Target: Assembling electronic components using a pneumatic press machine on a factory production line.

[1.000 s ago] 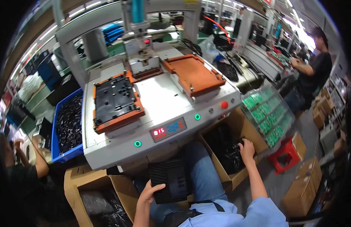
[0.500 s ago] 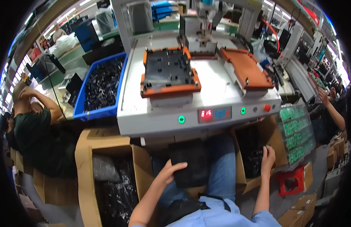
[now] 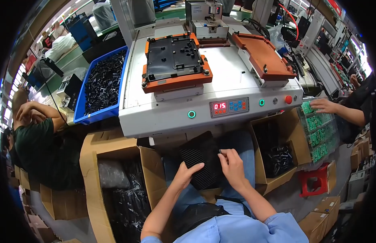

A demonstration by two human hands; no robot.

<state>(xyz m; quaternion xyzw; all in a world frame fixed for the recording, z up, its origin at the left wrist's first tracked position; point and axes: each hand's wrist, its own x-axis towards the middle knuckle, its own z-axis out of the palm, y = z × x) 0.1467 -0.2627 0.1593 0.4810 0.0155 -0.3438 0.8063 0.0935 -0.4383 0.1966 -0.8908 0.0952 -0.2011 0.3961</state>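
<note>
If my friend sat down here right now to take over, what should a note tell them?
Left hand: resting flat on the black ribbed panel on the lap, no closed grip.
Right hand: fingers pinching the panel's right edge.
Orange fixture on the white machine: already loaded with a black plate.
Second orange fixture: bare.
Cardboard boxes of black parts sit left and right.
Left: the lap panel is not yet on the machine.

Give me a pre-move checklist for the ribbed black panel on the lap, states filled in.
1. Both hands on ribbed black panel: ok, left hand and right hand touch it.
2. Panel supported on lap: ok.
3. Right orange fixture free: ok.
4. Left orange fixture free: not ok, black plate sits on it.
5. Co-worker's hand away from the machine: ok, it rests on green boards.
6. Panel undamaged: cannot tell.
</note>
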